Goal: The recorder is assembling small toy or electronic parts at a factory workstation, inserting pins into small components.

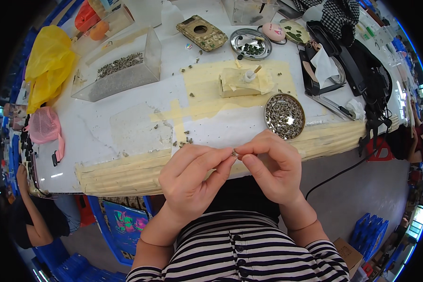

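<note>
My left hand (188, 176) pinches a tiny grey-brown part (234, 153) between thumb and forefinger, just over the table's near edge. My right hand (275, 164) meets it from the other side, its thumb and forefinger closed at the same part; the part's exact kind is too small to make out. Beyond my right hand stands a round metal tin (285, 116) full of similar small parts. A few loose parts (187, 141) lie on the white paper (221, 127) past my left hand.
A clear bin (150, 61) of small parts stands far left, near a yellow bag (49, 66). Farther back are a camouflage toy tank piece (202, 32), a steel dish (250, 43) and a taped block (237, 87). Tweezers (331, 105) lie right. Another person's arm (33, 207) shows at left.
</note>
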{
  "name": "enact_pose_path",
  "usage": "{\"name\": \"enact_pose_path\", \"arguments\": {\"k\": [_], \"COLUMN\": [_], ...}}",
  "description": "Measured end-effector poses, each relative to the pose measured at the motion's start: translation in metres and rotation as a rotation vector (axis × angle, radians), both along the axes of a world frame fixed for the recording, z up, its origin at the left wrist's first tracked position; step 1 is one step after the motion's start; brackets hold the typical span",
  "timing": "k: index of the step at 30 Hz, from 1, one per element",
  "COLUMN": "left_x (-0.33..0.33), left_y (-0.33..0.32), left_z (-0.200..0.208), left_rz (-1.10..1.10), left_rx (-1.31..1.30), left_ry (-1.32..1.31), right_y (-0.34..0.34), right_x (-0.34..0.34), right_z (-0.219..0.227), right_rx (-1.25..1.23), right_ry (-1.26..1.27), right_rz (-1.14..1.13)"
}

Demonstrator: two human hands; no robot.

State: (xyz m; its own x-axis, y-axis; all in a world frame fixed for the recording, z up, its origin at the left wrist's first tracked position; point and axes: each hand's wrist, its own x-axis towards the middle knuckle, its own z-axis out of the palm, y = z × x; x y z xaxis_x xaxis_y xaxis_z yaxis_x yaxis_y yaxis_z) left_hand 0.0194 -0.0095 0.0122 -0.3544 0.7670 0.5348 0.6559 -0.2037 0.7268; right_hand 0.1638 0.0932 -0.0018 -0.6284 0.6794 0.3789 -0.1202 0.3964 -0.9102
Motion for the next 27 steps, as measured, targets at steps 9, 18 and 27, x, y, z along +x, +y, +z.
{"name": "enact_pose_path", "arguments": {"k": [9,18,27], "left_x": [0.001,0.002,0.015], "left_y": [0.000,0.006,0.031], "left_z": [-0.003,-0.001,0.005], "left_rz": [-0.009,-0.016,-0.200], "left_rx": [0.020,0.031,0.051], "left_ry": [0.013,0.033,0.040], "right_y": [0.000,0.003,0.031], "right_x": [0.000,0.006,0.040], "right_z": [0.000,0.005,0.030], "right_rx": [0.021,0.001,0.007], "right_ry": [-0.005,0.011,-0.135], "right_rz": [-0.001,-0.022,0.041]}}
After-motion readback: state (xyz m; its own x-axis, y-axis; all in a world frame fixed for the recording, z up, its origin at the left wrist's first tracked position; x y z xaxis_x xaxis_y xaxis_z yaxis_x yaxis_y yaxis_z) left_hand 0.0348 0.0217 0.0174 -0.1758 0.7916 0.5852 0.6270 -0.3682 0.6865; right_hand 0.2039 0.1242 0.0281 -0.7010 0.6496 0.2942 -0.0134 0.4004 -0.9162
